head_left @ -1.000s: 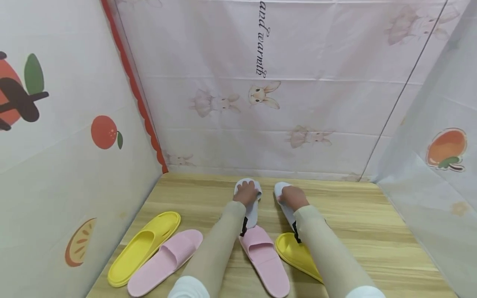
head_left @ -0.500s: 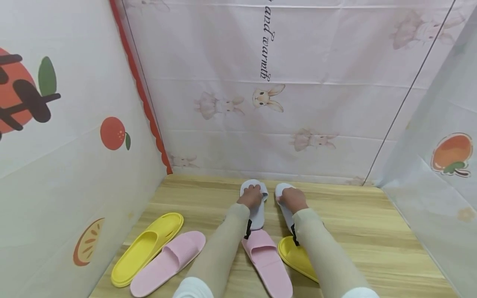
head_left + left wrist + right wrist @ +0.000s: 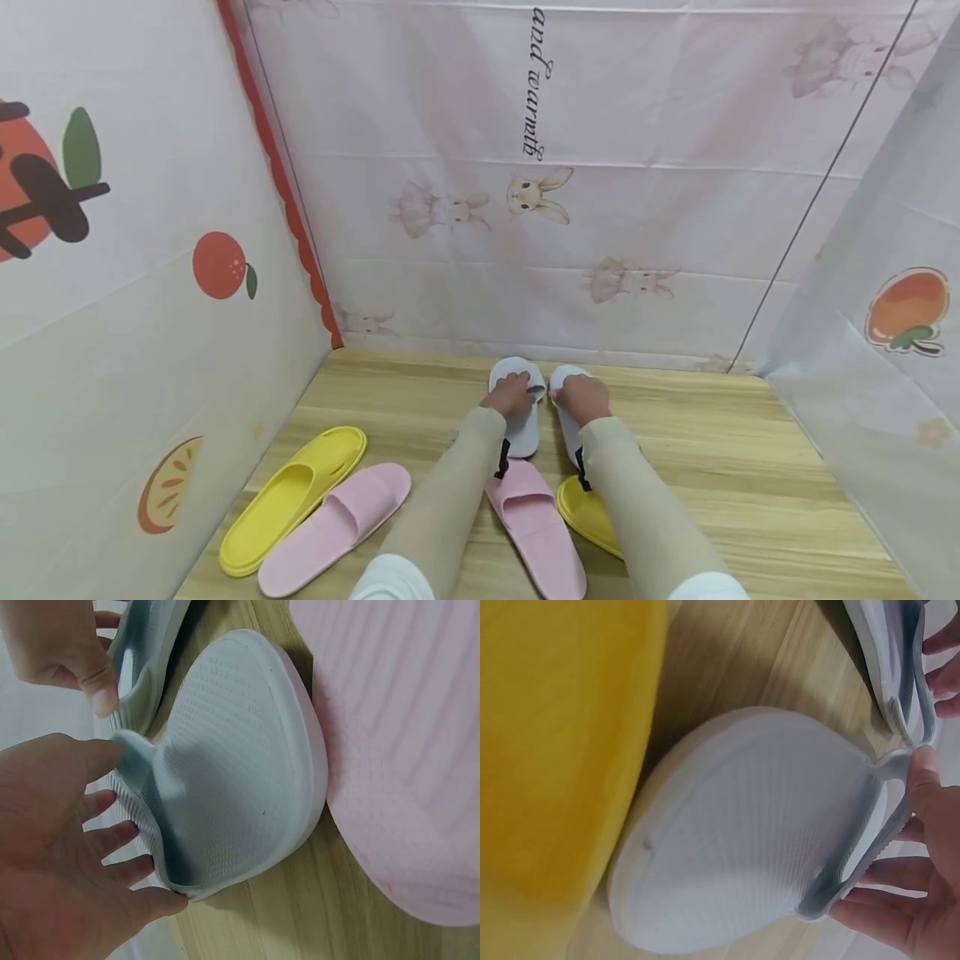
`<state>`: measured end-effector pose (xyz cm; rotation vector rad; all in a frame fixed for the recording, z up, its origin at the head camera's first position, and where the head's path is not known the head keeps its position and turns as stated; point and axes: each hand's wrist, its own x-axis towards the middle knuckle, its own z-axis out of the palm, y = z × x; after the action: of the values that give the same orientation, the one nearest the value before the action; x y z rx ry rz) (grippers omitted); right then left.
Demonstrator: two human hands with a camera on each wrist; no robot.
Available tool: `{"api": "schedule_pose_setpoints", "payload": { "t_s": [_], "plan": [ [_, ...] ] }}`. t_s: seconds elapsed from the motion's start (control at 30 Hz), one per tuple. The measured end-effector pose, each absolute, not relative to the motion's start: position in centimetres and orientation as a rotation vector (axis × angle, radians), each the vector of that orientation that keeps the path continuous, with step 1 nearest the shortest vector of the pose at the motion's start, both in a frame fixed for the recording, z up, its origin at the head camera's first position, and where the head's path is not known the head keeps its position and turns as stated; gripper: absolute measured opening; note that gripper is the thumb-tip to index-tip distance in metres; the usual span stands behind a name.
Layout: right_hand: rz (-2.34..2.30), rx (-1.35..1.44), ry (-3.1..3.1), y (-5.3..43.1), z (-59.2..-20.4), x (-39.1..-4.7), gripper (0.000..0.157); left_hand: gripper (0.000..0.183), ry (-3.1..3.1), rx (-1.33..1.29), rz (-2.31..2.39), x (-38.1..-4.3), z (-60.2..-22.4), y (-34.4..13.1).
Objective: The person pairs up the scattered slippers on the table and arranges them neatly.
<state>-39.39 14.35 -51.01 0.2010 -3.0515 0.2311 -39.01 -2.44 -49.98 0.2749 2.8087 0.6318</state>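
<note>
Two light grey slippers sit side by side on the wooden floor near the back wall, toes toward it. My left hand (image 3: 510,393) grips the strap of the left grey slipper (image 3: 524,437); in the left wrist view, thumb and fingers span the strap from side to side over the slipper (image 3: 232,765). The strap of the right grey slipper (image 3: 567,429) is held by my right hand (image 3: 587,398), thumb on its inner end and fingers at its outer end in the right wrist view, where the slipper's heel (image 3: 697,855) shows bare. A narrow gap separates the pair.
A pink slipper (image 3: 542,533) lies just behind the left grey one, and a yellow slipper (image 3: 588,512), partly under my right forearm, behind the right one. Another yellow slipper (image 3: 292,500) and pink slipper (image 3: 337,529) lie at left. Printed cloth walls (image 3: 465,317) enclose the floor (image 3: 750,467).
Both hands have kept hold of the grey slippers. The left slipper has shifted right and the right one slightly left, so the gap between them has narrowed.
</note>
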Motion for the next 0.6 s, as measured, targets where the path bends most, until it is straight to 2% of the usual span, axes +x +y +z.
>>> {"api": "schedule_pose_setpoints", "payload": {
  "t_s": [0.53, 0.6],
  "plan": [
    [0.288, 0.141, -3.018, 13.8, -51.6, -40.4, 0.041, 0.052, 2.781, 0.252, 0.633, -39.5, -49.4, -1.8],
    [0.288, 0.138, -3.009, 13.7, -51.7, -40.6, 0.042, 0.053, 2.779, 0.234, 0.611, -40.4, -50.2, -1.7]
  ]
}}
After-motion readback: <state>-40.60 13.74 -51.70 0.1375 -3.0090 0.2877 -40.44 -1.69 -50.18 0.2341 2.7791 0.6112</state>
